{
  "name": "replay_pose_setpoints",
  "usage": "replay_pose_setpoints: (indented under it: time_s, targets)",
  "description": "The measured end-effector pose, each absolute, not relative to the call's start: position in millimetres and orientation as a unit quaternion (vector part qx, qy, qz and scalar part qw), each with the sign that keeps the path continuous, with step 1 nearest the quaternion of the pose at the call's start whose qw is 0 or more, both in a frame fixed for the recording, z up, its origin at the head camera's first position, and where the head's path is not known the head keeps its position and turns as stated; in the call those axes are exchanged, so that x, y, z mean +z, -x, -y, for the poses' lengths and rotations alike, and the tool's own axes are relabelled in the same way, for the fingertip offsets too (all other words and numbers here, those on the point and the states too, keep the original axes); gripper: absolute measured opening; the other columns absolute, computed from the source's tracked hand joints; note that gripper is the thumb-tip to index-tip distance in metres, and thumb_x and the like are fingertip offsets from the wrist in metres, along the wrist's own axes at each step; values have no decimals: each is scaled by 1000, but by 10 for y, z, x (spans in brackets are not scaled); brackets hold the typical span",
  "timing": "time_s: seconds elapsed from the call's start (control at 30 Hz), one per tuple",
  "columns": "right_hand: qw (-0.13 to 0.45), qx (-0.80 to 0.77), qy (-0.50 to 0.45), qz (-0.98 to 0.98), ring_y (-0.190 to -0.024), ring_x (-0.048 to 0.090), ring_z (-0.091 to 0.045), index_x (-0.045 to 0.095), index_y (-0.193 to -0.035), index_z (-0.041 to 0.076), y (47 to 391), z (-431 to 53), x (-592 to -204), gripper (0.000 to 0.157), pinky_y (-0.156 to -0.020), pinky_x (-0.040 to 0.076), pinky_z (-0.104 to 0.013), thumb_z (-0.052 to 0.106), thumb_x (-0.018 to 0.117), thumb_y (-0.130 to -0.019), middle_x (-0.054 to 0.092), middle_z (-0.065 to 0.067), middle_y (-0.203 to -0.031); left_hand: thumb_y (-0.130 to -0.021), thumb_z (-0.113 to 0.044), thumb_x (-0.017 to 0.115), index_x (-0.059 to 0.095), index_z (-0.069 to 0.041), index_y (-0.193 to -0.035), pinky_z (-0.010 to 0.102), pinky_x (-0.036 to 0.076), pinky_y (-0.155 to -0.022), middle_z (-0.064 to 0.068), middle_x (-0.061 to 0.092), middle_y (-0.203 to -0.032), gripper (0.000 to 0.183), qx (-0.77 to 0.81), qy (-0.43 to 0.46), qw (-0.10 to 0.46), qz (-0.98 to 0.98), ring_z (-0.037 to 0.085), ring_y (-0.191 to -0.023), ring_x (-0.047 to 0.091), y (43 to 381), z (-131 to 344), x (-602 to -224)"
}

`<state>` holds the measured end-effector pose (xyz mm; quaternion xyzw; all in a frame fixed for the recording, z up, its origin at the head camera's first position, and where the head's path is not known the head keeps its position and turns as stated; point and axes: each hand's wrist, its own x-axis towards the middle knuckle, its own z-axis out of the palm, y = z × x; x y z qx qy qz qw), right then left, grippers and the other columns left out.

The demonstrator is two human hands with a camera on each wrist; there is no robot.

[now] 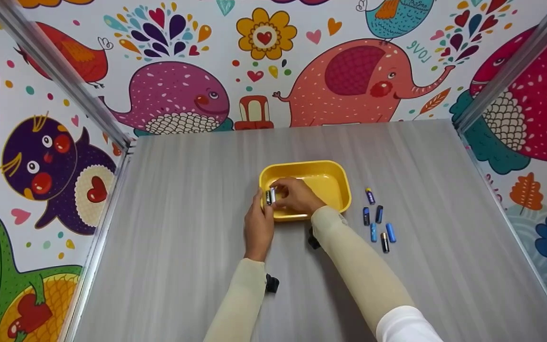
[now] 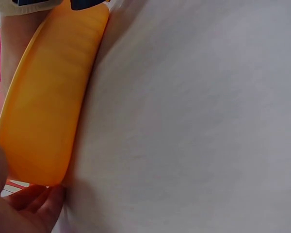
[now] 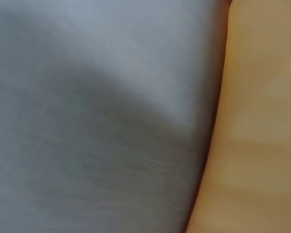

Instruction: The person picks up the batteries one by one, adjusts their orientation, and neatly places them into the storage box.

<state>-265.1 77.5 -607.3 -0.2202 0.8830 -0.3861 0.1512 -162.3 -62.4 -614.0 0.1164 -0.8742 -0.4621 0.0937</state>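
A yellow plastic tray (image 1: 325, 183) stands on the table, its outer side wall (image 2: 48, 97) filling the left part of the left wrist view. My left hand (image 1: 259, 225) grips the tray's left side; in the left wrist view its fingertips (image 2: 51, 206) bend against the outside of the wall near the base. Over the left end of the tray, my right hand (image 1: 297, 195) pinches a light-coloured battery (image 1: 273, 195). Right beside it is a dark battery (image 1: 268, 197) at the tray's left wall. Only the tray's wall and table show in the right wrist view; the right hand is hidden there.
Several loose batteries lie to the right of the tray, among them a purple and yellow one (image 1: 370, 195), a blue one (image 1: 391, 232) and a black and copper one (image 1: 385, 242). Printed panels with metal corner posts (image 1: 515, 66) border the grey table (image 1: 183, 213).
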Motion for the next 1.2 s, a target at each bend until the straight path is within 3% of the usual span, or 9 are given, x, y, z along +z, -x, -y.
replay_pose_setpoints:
  time_s: [0.43,0.7,0.8,1.03,1.2]
  targets:
    - [154,-327,202,-910,-94,57,-17,71,-119,24,2644,-748,-6070,44,-88,51,-34,39,86,-81,65,2,-102,-102,-18,55,42,-21,-157,40,52,-90,5,59,-147,57,-462,-123,89,874,19,-97,60,1618,616,-6140]
    - [150,-306,201,-918,-93,57,-17,71,-120,23,2640,-740,-6079,48,-88,50,-35,43,87,-79,63,2,-104,-103,-19,55,42,-23,-157,42,51,-101,3,56,-151,56,-467,-135,76,870,18,-115,62,1623,613,-6123]
    - [147,-306,202,-919,-93,57,-17,72,-120,22,2644,-740,-6080,48,-88,50,-36,42,87,-79,63,1,-104,-102,-18,55,42,-23,-157,42,51,-101,2,55,-152,56,-468,-134,78,870,17,-115,62,1624,612,-6120]
    - [142,-298,205,-921,-93,57,-16,73,-119,25,2655,-741,-6092,48,-87,50,-34,39,89,-77,63,3,-102,-102,-15,57,47,-18,-154,42,52,-88,8,67,-136,54,-458,-118,114,874,22,-92,61,1618,609,-6141]
    - [146,-305,201,-919,-94,57,-17,72,-123,24,2649,-750,-6078,51,-88,50,-35,38,89,-77,63,2,-103,-102,-16,56,47,-19,-154,41,53,-89,7,66,-137,53,-457,-122,112,874,20,-93,61,1622,608,-6142]
